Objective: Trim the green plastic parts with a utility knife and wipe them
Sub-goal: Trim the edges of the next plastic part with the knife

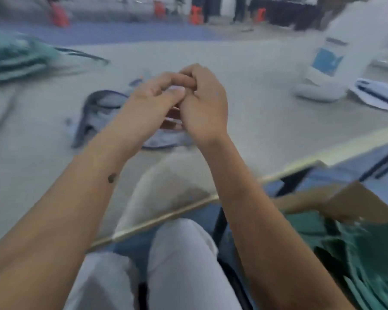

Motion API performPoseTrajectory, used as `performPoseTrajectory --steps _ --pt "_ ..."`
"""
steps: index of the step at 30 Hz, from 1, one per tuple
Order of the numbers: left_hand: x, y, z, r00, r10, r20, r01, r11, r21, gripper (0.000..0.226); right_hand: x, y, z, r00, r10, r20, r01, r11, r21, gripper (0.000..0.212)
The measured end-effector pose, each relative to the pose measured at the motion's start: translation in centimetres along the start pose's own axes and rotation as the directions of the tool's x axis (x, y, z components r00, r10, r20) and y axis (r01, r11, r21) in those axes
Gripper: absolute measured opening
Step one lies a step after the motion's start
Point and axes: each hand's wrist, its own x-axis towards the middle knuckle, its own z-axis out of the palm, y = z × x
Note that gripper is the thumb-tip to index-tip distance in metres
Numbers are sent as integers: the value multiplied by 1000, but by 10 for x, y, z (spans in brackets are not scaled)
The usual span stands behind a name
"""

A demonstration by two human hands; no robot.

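Both hands meet above the worktop [244, 70]; the left hand [148, 104] and right hand [205, 101] have fingers curled together, on what I cannot tell. To work well, hold steady and reach for a green part from the box [356, 238] at near right.

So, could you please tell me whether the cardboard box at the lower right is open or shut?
Open: the cardboard box has a flap raised, and green plastic parts show inside.

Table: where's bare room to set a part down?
Free: the table stretch between the joined hands (left hand, right hand) and the white bottle; also the near-left surface by the left forearm. Crowded: the green pile far left, the cloth under the hands.
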Motion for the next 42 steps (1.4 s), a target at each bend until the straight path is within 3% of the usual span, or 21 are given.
performPoseTrajectory --steps 2,5,8,10,15,18,21,23,25,28,30,32,34,36,39,42 --pt "-14 -1 -53 988 -16 -153 24 999 48 30 7 -22 49 981 -94 172 101 994 -32 21" --pt "-37 -9 -119 927 -57 -372 121 981 149 34 13 -44 116 878 -189 439 246 966 -76 18" --pt "-50 -25 -162 843 -141 -520 253 956 151 31 13 -48 165 761 -167 627 292 951 -101 26" --pt "-50 -38 -181 793 -183 -581 310 943 125 29 7 -42 183 718 -140 682 271 959 -88 28" --pt "-30 -75 -190 747 -220 -627 365 924 111 28 -5 -7 193 676 -156 720 408 893 -189 27" --pt "-20 -101 -189 766 -138 -628 430 837 339 26 0 -2 188 669 -210 713 387 917 -93 35" --pt "-22 -106 -198 759 -4 -651 435 747 503 21 5 0 186 683 -212 699 403 908 -119 42" --pt "-29 -105 -213 683 172 -710 499 600 626 23 7 1 185 711 -237 662 453 874 -174 38" --pt "-36 -97 -231 565 245 -788 642 469 606 26 11 1 183 787 -281 549 434 885 -168 28" --pt "-43 -87 -256 490 88 -867 797 356 487 27 13 0 178 876 -193 441 294 940 -173 27" --pt "-45 -90 -266 466 -55 -883 854 290 433 32 11 0 177 848 -138 512 269 944 -191 35" --pt "-47 -100 -267 436 -181 -881 897 158 412 35 8 -1 176 778 -97 621 278 939 -202 38" --pt "-45 -107 -264 445 -202 -872 895 62 442 36 6 0 179 721 -85 688 350 901 -255 26" --pt "-44 -109 -262 472 -166 -866 880 29 474 35 6 0 182 698 -78 712 398 868 -296 7" --pt "-48 -106 -263 500 -91 -861 866 28 500 31 6 -5 184 693 -65 718 424 842 -333 9" --pt "-50 -105 -259 544 65 -836 833 79 548 34 7 -7 186 737 -50 674 368 866 -338 10"
